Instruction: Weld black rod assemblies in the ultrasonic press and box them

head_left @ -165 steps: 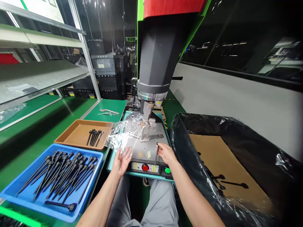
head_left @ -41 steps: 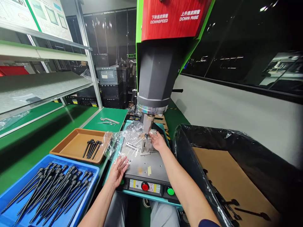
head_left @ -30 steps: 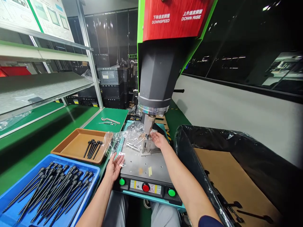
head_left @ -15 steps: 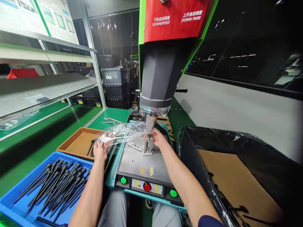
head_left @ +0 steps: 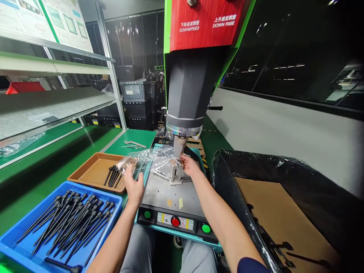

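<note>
My left hand [head_left: 134, 186] is open, its fingers apart, just in front of a crumpled clear plastic film [head_left: 148, 156]. The film stretches from the brown tray's corner across to the metal fixture [head_left: 175, 173]. At the fixture, my right hand [head_left: 190, 165] has its fingers closed near the top, right under the metal horn [head_left: 179, 146] of the press [head_left: 186, 91]. What those fingers hold, if anything, is hidden. The fixture stands on a steel plate [head_left: 162, 193] with small holes and bits of yellow tape.
At left, a blue tray [head_left: 8, 242] holds many black rod-like parts [head_left: 71, 220]; a brown tray [head_left: 88, 167] behind it holds several more. Green buttons [head_left: 206, 228] flank a red button [head_left: 175, 221] on the front panel. A black-lined bin [head_left: 227, 182] with cardboard stands at right.
My left hand has let go of the plastic film and moved right, its fingers opening. The film has slackened. My right hand stays at the fixture.
</note>
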